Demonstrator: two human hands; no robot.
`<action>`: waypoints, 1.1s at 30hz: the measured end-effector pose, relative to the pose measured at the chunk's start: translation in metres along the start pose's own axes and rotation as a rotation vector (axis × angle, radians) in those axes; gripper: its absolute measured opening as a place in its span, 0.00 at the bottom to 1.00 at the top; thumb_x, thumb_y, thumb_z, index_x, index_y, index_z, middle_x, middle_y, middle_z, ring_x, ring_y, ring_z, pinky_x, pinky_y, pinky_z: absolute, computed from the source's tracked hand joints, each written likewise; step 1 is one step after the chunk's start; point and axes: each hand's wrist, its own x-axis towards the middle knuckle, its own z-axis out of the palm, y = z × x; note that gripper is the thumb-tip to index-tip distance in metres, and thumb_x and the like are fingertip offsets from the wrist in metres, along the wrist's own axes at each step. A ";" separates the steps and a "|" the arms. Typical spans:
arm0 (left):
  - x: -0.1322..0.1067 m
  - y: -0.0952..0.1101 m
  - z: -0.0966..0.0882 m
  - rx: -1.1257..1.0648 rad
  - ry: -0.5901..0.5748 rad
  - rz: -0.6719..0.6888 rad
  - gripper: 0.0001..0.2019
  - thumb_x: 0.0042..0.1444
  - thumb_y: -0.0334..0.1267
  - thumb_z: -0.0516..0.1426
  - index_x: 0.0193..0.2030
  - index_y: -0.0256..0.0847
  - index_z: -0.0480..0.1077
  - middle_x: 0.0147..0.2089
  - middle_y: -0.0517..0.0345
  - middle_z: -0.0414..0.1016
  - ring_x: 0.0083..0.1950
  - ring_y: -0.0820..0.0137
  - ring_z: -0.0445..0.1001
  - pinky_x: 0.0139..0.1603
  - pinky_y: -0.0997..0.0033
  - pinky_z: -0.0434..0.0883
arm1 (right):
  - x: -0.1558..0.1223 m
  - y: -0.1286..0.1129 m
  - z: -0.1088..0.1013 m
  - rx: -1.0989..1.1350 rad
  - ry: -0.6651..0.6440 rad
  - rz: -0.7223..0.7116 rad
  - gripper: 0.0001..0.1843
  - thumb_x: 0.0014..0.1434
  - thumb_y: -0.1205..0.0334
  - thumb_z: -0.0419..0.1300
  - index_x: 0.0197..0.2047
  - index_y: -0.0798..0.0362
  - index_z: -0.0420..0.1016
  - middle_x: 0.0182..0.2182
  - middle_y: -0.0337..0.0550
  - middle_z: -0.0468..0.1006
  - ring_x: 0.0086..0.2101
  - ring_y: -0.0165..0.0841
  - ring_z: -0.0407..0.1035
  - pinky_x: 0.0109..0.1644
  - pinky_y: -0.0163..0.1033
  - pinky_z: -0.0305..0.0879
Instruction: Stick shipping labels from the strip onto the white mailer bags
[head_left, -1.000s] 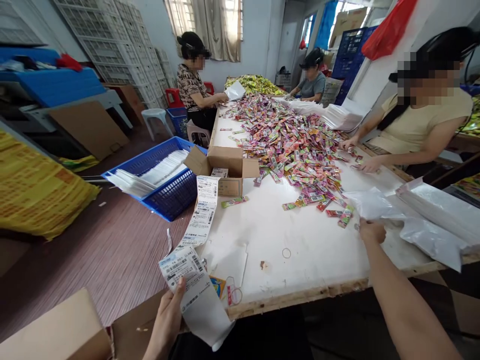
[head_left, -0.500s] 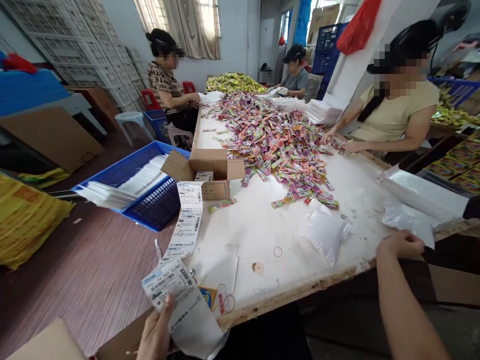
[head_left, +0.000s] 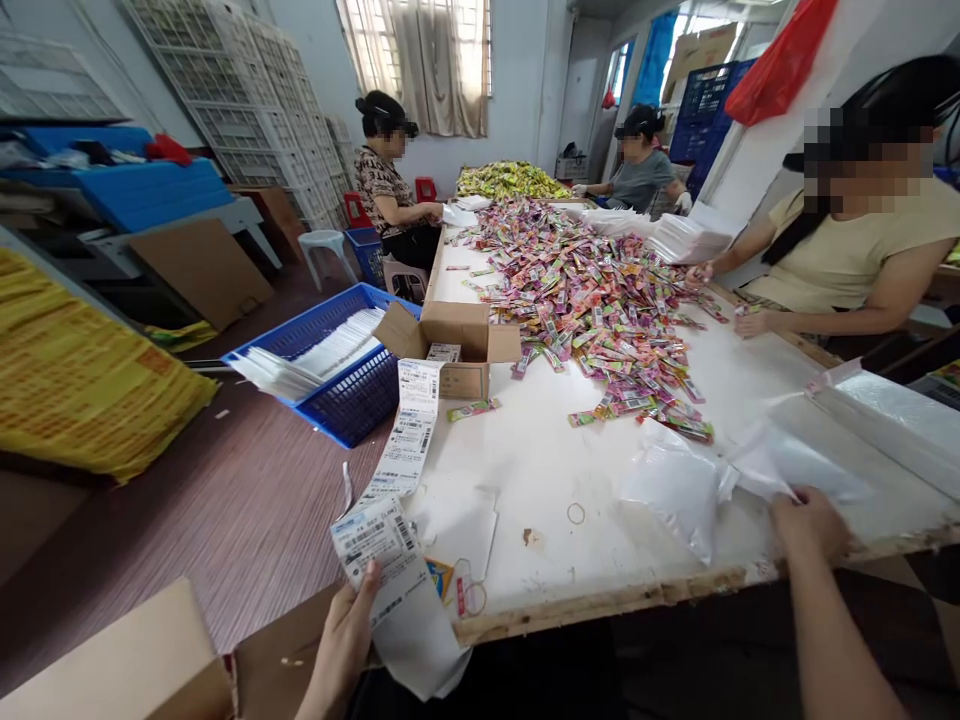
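Note:
At the near left, my left hand [head_left: 346, 625] is closed on a white packet with a printed shipping label [head_left: 375, 545], its thumb lying over the print. From that label a strip of shipping labels [head_left: 409, 440] runs up into a small open carton [head_left: 465, 380]. My right hand [head_left: 814, 525] is closed on the near edge of a white plastic bag [head_left: 799, 462] at the table's right front. Just left of it lies a second white bag [head_left: 671, 490], plump and crumpled; the two bags appear to touch.
A heap of small colourful sachets [head_left: 585, 290] covers the table's middle. A blue basket [head_left: 352, 400] of white packets stands left of the table. Flat white bags [head_left: 892, 400] lie at right. Several people sit around the table. A cardboard box [head_left: 112, 660] is at lower left.
The view has turned left, so the scene sits further right. My right hand has brought its bag leftward over the table, closer to the other bag. My left hand keeps its hold.

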 end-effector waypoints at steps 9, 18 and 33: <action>0.000 -0.002 -0.003 -0.091 -0.074 0.088 0.18 0.50 0.49 0.65 0.38 0.33 0.78 0.39 0.44 0.83 0.52 0.48 0.77 0.43 0.64 0.78 | -0.174 -0.087 -0.009 0.516 -0.090 -0.105 0.11 0.43 0.57 0.55 0.30 0.52 0.71 0.28 0.40 0.72 0.30 0.35 0.65 0.38 0.39 0.61; -0.007 -0.002 0.002 -0.273 -0.214 0.027 0.29 0.48 0.53 0.65 0.51 0.32 0.75 0.47 0.41 0.81 0.56 0.49 0.75 0.57 0.54 0.72 | -0.208 -0.122 -0.012 1.021 -0.718 0.289 0.13 0.41 0.57 0.63 0.25 0.51 0.62 0.20 0.33 0.62 0.18 0.25 0.53 0.19 0.32 0.53; -0.019 0.028 0.011 -0.372 -0.420 -0.206 0.22 0.55 0.44 0.63 0.53 0.31 0.75 0.52 0.39 0.79 0.57 0.51 0.75 0.56 0.57 0.73 | -0.279 -0.118 -0.003 0.182 -0.611 -1.072 0.37 0.56 0.58 0.56 0.68 0.42 0.52 0.66 0.48 0.56 0.64 0.50 0.51 0.64 0.60 0.55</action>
